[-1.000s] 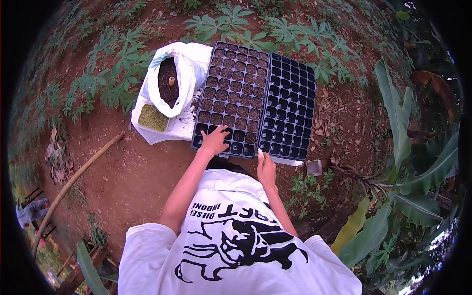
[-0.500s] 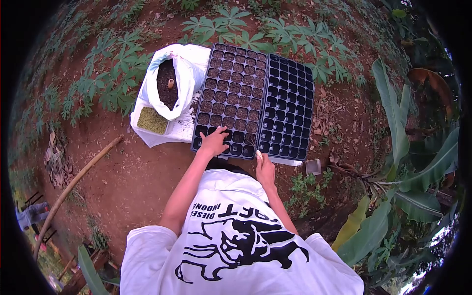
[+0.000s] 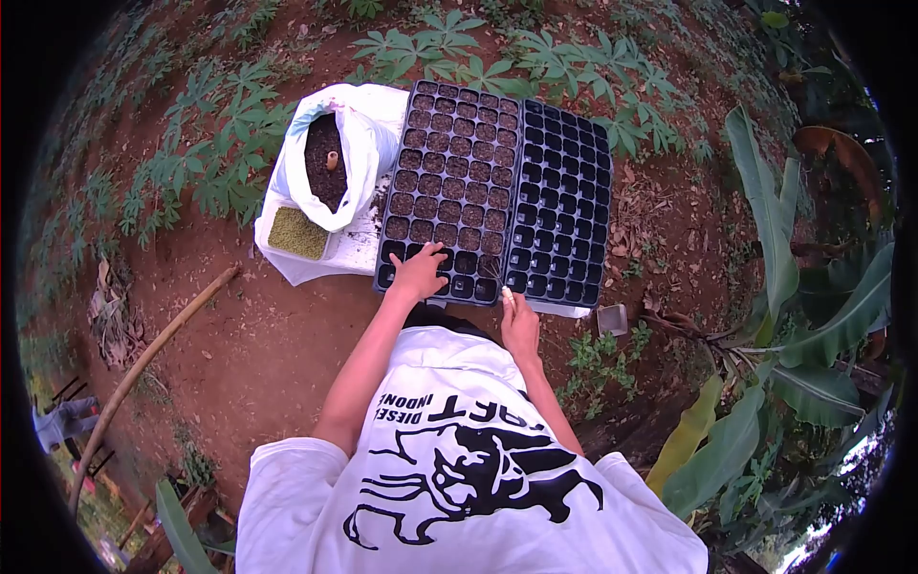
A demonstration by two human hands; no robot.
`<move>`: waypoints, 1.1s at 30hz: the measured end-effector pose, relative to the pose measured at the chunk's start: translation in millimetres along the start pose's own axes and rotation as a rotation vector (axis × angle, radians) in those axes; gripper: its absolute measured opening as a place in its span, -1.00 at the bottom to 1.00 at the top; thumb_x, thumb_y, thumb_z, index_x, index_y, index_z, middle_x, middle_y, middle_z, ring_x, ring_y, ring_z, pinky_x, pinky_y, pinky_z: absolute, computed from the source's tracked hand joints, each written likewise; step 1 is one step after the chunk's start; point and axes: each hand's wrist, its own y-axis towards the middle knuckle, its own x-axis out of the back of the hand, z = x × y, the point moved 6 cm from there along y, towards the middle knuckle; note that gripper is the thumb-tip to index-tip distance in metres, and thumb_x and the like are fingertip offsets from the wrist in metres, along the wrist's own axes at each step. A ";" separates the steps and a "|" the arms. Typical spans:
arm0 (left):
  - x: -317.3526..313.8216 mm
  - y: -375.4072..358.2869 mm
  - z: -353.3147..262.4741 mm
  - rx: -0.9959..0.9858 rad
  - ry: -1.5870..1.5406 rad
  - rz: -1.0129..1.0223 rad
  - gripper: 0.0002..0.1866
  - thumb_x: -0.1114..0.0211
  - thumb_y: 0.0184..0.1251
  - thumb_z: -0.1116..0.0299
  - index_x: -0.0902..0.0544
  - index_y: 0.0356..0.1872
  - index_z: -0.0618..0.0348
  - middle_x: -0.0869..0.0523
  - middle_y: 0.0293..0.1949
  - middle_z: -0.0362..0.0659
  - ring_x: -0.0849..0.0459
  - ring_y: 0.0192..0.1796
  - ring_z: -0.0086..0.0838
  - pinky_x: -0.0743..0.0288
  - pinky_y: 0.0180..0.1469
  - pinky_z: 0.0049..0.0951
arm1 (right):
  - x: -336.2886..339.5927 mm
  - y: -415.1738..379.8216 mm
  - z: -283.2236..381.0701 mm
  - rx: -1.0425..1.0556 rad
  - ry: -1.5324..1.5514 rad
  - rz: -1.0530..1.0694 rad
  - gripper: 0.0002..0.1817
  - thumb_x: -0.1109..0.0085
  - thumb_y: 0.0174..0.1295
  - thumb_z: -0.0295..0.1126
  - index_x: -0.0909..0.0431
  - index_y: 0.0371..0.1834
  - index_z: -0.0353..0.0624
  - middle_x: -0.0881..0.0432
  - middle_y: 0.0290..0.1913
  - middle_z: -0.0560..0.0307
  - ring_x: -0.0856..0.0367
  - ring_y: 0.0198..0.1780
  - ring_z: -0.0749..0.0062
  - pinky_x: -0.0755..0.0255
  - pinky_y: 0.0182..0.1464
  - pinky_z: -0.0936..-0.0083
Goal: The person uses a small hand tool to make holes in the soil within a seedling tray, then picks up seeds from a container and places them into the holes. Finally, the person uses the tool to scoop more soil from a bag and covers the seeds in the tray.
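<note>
My left hand [image 3: 419,272] lies with fingers spread on the near rows of a black seedling tray [image 3: 391,256]. Most of this tray's cells hold dark brown soil; the nearest cells look black inside. Closed around the pale handle of a small pronged tool [image 3: 508,293] is my right hand [image 3: 519,325], at the tray's near right corner. The tool's thin prongs reach over a cell there, though their tips are hard to make out. Against the right side of this tray sits a second seedling tray [image 3: 557,201] with black, unfilled-looking cells.
A white sack [image 3: 360,182] of dark soil, with an orange-brown object [image 3: 332,161] in it, stands at left. Beside it is a container of greenish grains [image 3: 297,233]. Leafy plants grow beyond the trays. A small clear container [image 3: 612,320] lies on the ground; a bent pole [image 3: 143,359] rises at left.
Both hands keep nearly the same places on the tray. The view has shifted very slightly, and the right hand with the pronged tool has barely moved.
</note>
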 end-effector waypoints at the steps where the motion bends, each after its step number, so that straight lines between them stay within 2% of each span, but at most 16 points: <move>1: 1.1 -0.6 0.1 0.001 -0.003 -0.003 -0.39 -0.36 0.32 0.20 -0.49 0.43 -0.12 -0.18 0.61 -0.40 -0.10 0.64 -0.43 0.19 0.46 0.66 | -1.3 -0.4 -1.0 -0.001 -0.008 -0.004 -0.72 -0.04 0.50 -0.22 -0.58 0.04 -0.16 -0.70 -0.19 -0.33 -0.68 -0.12 -0.31 -0.53 -0.12 -0.10; 5: -2.2 -2.4 0.0 -0.002 -0.001 -0.007 -0.39 -0.36 0.33 0.19 -0.49 0.43 -0.12 -0.19 0.61 -0.40 -0.13 0.63 -0.42 0.20 0.46 0.65 | -8.2 1.8 -11.4 0.003 -0.044 0.013 -0.70 -0.05 0.50 -0.23 -0.59 0.05 -0.23 -0.69 -0.24 -0.36 -0.68 -0.16 -0.31 -0.52 -0.16 -0.05; 8: -2.2 -1.5 0.4 0.005 -0.018 -0.006 -0.39 -0.36 0.33 0.19 -0.48 0.43 -0.13 -0.19 0.61 -0.40 -0.12 0.64 -0.43 0.21 0.46 0.65 | -7.5 1.6 -11.9 0.003 -0.019 -0.008 -0.71 -0.06 0.49 -0.19 -0.60 0.07 -0.13 -0.70 -0.19 -0.32 -0.69 -0.12 -0.31 -0.54 -0.13 -0.11; 14: -1.3 -3.5 0.2 0.010 -0.013 0.001 -0.40 -0.35 0.34 0.20 -0.49 0.43 -0.13 -0.19 0.61 -0.40 -0.10 0.64 -0.44 0.25 0.46 0.66 | -8.0 2.2 -10.7 -0.054 -0.037 0.018 -0.70 -0.08 0.48 -0.19 -0.61 0.10 -0.11 -0.71 -0.18 -0.32 -0.69 -0.11 -0.31 -0.55 -0.11 -0.10; 17: 0.1 -3.6 -1.2 0.009 -0.012 -0.002 -0.40 -0.35 0.33 0.20 -0.49 0.42 -0.13 -0.19 0.61 -0.40 -0.10 0.64 -0.44 0.25 0.46 0.66 | -4.3 2.3 -4.8 -0.077 -0.043 0.031 -0.70 -0.09 0.47 -0.26 -0.62 0.08 -0.21 -0.71 -0.17 -0.38 -0.69 -0.08 -0.30 -0.55 -0.09 -0.05; 22: 0.5 -3.1 2.1 0.009 -0.036 -0.015 -0.40 -0.35 0.33 0.20 -0.51 0.41 -0.12 -0.21 0.60 -0.41 -0.14 0.63 -0.43 0.25 0.46 0.67 | 13.0 -4.3 11.8 0.032 0.011 -0.033 -0.69 -0.01 0.53 -0.24 -0.56 0.09 -0.23 -0.69 -0.20 -0.37 -0.68 -0.13 -0.34 -0.52 -0.14 -0.08; 28: -1.6 -0.8 1.4 0.024 -0.031 0.012 -0.40 -0.38 0.33 0.17 -0.50 0.41 -0.14 -0.18 0.61 -0.41 -0.10 0.65 -0.37 0.21 0.46 0.64 | 3.5 -1.5 -0.9 0.025 0.004 -0.021 -0.71 -0.02 0.52 -0.22 -0.56 0.07 -0.19 -0.70 -0.20 -0.33 -0.69 -0.15 -0.30 -0.52 -0.14 -0.11; 33: -2.9 0.6 0.3 0.020 -0.005 0.010 -0.40 -0.35 0.34 0.18 -0.49 0.42 -0.16 -0.16 0.62 -0.43 -0.12 0.64 -0.44 0.20 0.46 0.65 | -3.7 6.8 -4.6 0.027 0.010 -0.011 -0.71 -0.02 0.52 -0.21 -0.56 0.06 -0.20 -0.70 -0.19 -0.32 -0.68 -0.15 -0.31 -0.52 -0.14 -0.11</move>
